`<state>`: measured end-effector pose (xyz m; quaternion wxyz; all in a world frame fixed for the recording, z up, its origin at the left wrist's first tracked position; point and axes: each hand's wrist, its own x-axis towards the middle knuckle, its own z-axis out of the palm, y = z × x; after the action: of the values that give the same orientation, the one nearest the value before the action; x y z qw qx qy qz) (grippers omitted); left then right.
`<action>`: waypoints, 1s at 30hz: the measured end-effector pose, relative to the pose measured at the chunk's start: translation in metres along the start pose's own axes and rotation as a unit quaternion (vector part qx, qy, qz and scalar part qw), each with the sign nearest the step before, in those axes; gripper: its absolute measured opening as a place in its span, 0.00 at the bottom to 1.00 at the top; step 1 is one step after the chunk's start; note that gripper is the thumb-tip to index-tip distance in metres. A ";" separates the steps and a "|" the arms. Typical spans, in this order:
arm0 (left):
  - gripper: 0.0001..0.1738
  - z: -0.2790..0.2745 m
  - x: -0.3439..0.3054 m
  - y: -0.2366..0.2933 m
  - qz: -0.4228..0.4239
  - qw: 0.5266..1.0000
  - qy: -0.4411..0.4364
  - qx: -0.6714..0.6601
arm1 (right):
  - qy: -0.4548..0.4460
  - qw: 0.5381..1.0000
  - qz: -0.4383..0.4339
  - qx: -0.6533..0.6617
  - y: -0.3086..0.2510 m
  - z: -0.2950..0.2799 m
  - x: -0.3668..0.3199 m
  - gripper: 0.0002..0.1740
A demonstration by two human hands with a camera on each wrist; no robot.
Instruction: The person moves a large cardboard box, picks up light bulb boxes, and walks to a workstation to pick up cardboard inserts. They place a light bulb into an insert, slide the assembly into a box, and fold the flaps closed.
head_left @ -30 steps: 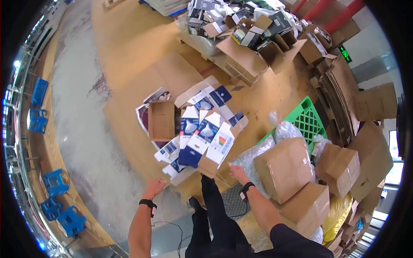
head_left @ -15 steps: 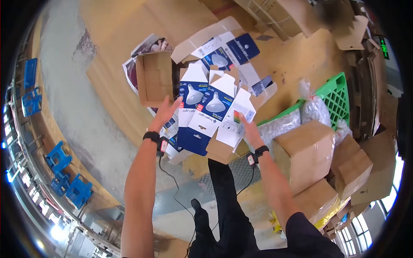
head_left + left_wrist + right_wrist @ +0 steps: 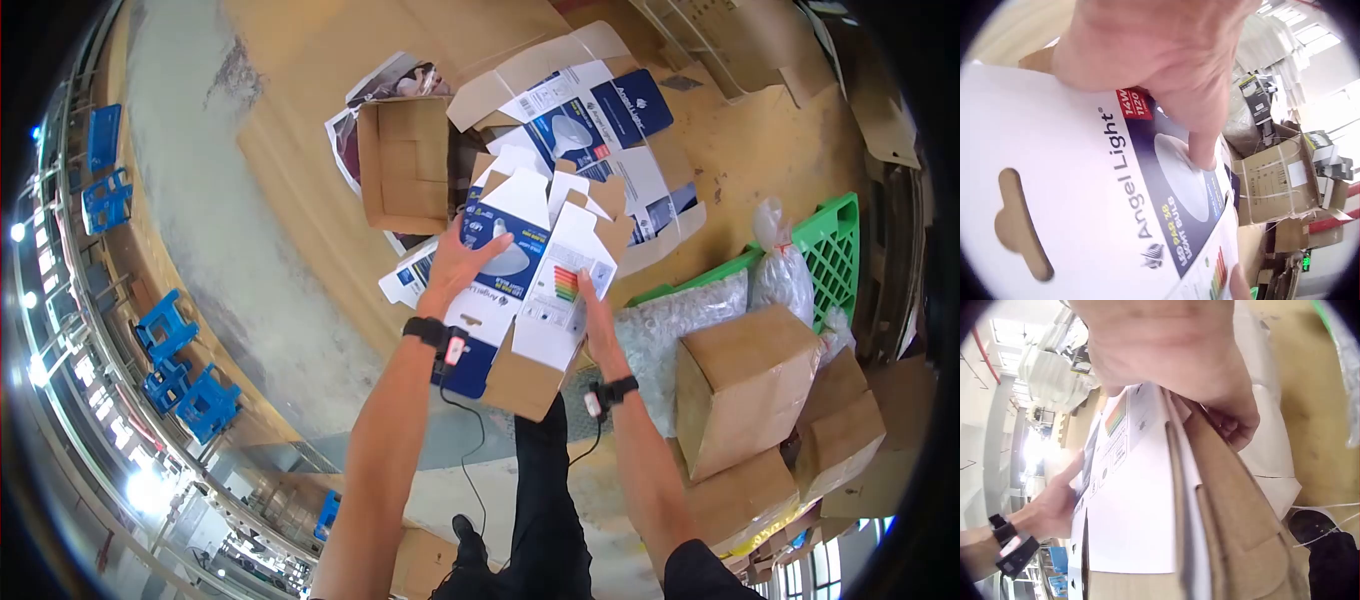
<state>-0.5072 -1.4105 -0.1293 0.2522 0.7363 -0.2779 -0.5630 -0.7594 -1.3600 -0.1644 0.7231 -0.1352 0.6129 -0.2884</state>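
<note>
My two hands hold a stack of flattened light bulb boxes (image 3: 545, 322), printed blue and white with a bulb picture and the name Angel Light. The left hand (image 3: 458, 272) grips the stack's left side, its thumb lying over the printed bulb. On the opposite side, my right hand (image 3: 598, 325) grips the edge, with fingers curled behind the layered cardboard (image 3: 1229, 506) in the right wrist view. Beyond the stack, more flattened bulb boxes (image 3: 625, 110) lie on the floor. An open brown carton (image 3: 375, 175) stands just past my left hand.
To the right are taped brown cartons (image 3: 745, 385), a plastic-wrapped bundle (image 3: 690, 305) and a green plastic crate (image 3: 838, 255). Blue stools (image 3: 165, 325) stand along the left. Flat cardboard (image 3: 300, 130) covers part of the floor. A cable (image 3: 478, 430) hangs from my left wrist.
Both hands have moved forward from beside my legs to the flattened boxes and taken hold of them. The stack is now tilted up toward me.
</note>
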 end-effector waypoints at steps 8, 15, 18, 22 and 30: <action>0.26 -0.109 -0.166 -0.070 -0.146 0.942 -0.084 -0.290 | -0.103 0.955 -0.020 -0.278 -0.053 0.073 -0.202 0.46; 0.31 -0.165 -0.346 -0.102 -0.161 0.862 0.111 -0.468 | -0.272 0.918 -0.042 -0.287 -0.038 0.135 -0.293 0.60; 0.32 -0.156 -0.397 -0.095 -0.110 0.858 0.146 -0.479 | -0.340 0.884 -0.041 -0.317 -0.020 0.132 -0.296 0.58; 0.29 -0.148 -0.449 -0.145 -0.038 0.875 0.252 -0.412 | -0.444 0.862 0.000 -0.246 -0.040 0.128 -0.330 0.55; 0.25 -0.133 -0.563 -0.095 0.123 0.845 0.349 -0.386 | -0.459 0.816 -0.136 -0.325 -0.031 0.126 -0.405 0.46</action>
<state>-0.4856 -0.9438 0.2256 0.6636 0.6870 -0.0206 -0.2954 -0.6792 -1.1684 0.2064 0.7880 -0.5609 0.2432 -0.0725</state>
